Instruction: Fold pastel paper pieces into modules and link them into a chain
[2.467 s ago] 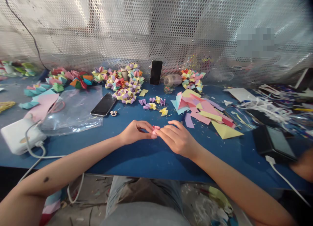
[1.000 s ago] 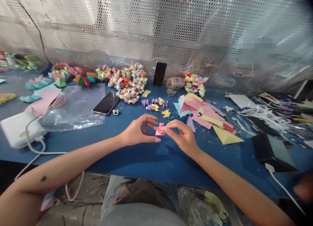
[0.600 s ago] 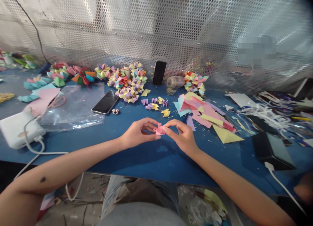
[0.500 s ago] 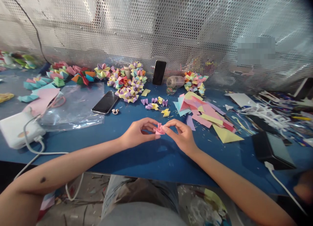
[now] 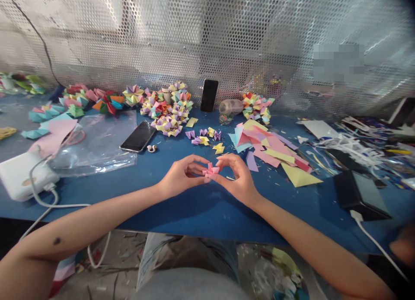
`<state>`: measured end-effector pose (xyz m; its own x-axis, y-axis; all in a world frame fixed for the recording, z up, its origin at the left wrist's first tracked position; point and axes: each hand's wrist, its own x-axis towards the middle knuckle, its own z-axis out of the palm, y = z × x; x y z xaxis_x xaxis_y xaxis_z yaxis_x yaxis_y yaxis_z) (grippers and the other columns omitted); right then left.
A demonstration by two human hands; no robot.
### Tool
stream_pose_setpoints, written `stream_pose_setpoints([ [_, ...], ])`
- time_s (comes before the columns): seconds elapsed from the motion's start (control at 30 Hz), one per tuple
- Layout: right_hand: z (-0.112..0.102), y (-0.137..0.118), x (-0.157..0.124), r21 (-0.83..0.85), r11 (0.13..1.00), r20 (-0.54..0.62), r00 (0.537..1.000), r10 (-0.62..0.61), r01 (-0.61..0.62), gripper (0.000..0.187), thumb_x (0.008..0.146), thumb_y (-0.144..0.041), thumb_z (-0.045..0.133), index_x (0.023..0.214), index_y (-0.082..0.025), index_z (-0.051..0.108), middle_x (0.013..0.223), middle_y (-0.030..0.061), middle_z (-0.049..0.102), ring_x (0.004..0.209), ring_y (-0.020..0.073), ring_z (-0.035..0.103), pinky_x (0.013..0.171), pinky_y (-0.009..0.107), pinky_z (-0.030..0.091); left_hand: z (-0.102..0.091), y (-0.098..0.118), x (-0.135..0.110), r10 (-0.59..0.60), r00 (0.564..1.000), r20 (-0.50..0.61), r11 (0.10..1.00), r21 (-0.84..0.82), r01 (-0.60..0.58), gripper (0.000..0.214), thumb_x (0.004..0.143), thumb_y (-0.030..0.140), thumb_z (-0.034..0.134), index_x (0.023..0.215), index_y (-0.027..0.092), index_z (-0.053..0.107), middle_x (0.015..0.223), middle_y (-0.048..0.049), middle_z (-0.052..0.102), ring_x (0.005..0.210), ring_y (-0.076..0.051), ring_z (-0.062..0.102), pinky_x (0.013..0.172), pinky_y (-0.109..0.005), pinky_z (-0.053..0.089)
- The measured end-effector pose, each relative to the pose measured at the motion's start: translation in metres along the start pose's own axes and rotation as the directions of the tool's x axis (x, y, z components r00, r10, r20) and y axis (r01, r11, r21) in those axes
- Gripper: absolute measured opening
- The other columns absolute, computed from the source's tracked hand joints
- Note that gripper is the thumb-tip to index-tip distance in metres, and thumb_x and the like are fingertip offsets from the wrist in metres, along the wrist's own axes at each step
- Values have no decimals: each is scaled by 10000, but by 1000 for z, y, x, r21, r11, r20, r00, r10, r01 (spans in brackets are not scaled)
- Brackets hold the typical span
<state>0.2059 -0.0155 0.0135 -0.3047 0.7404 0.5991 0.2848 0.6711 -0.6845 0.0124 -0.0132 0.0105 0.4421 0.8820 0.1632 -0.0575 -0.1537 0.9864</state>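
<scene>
A small pink folded paper piece (image 5: 210, 170) sits between both my hands just above the blue table (image 5: 194, 209). My left hand (image 5: 181, 175) pinches its left side with thumb and fingertips. My right hand (image 5: 236, 179) pinches its right side, fingers curled round it. Beyond them lie a few small folded purple and yellow pieces (image 5: 204, 138) and a loose heap of coloured paper sheets (image 5: 269, 148).
Finished colourful paper stars (image 5: 165, 110) line the mesh wall. A black phone (image 5: 138, 137) lies flat and another phone (image 5: 209, 95) leans upright. There is a clear plastic bag (image 5: 94, 144), a white device (image 5: 19, 177) with a cable at left, and a dark device (image 5: 361, 192) at right.
The pink piece was pressed down under my fingers at first, then lifted and opened into a small star shape. Both hands have closed in round it and shifted slightly up the table.
</scene>
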Motion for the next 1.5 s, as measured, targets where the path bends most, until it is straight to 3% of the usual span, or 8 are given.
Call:
stream_pose_setpoints([
  [0.1,-1,-1,0,-241,950,22,980,-197,196,295,745,-198,689,1002,-278,570,945,25,552,864,168,573,779,353,482,0,-1,-1,-7,1000,7,1000,-8,7,424,694,223,723,1068,137,543,904,-90,707,851,-194,674,797,-326,531],
  [0.2,-2,-3,0,-338,909,77,969,-233,245,207,775,-211,656,961,-280,595,925,31,569,871,182,572,767,362,477,1,0,-1,-16,1000,13,1000,-4,16,413,709,215,708,1079,137,540,883,-83,710,836,-196,680,788,-332,539],
  [0.47,2,-5,0,-177,984,63,998,-25,36,119,790,-274,641,887,-241,581,817,16,624,760,163,585,730,324,479,3,1,-4,-10,1000,21,999,49,9,380,736,270,686,1073,154,556,905,-81,717,856,-208,680,782,-335,550],
  [0.67,4,-1,-2,-123,979,49,985,168,-161,241,746,-344,680,924,-230,566,713,-19,575,668,129,560,650,260,466,2,-1,-2,-56,998,37,998,32,55,413,737,246,685,1113,146,548,893,-82,719,840,-205,682,761,-316,541],
  [0.93,3,3,2,61,966,-8,967,254,-253,174,769,-354,651,850,-213,590,753,4,598,722,141,585,684,287,483,0,1,2,-101,995,1,994,-52,101,366,783,290,643,1108,146,554,905,-77,713,859,-183,669,695,-248,527],
  [1.2,4,-7,3,-79,989,32,991,132,-129,134,821,-292,592,717,-208,582,721,6,585,693,137,554,660,293,454,0,-2,2,-50,997,-61,996,65,54,454,694,321,724,1064,163,513,757,-38,703,675,-160,668,613,-251,518],
  [1.5,3,-10,-1,-109,993,81,996,-42,51,13,837,-235,579,832,-227,589,800,16,586,744,148,553,693,307,454,3,-1,-2,48,995,-86,968,248,-25,405,729,335,686,1059,188,502,698,-1,681,651,-148,665,626,-243,541],
])
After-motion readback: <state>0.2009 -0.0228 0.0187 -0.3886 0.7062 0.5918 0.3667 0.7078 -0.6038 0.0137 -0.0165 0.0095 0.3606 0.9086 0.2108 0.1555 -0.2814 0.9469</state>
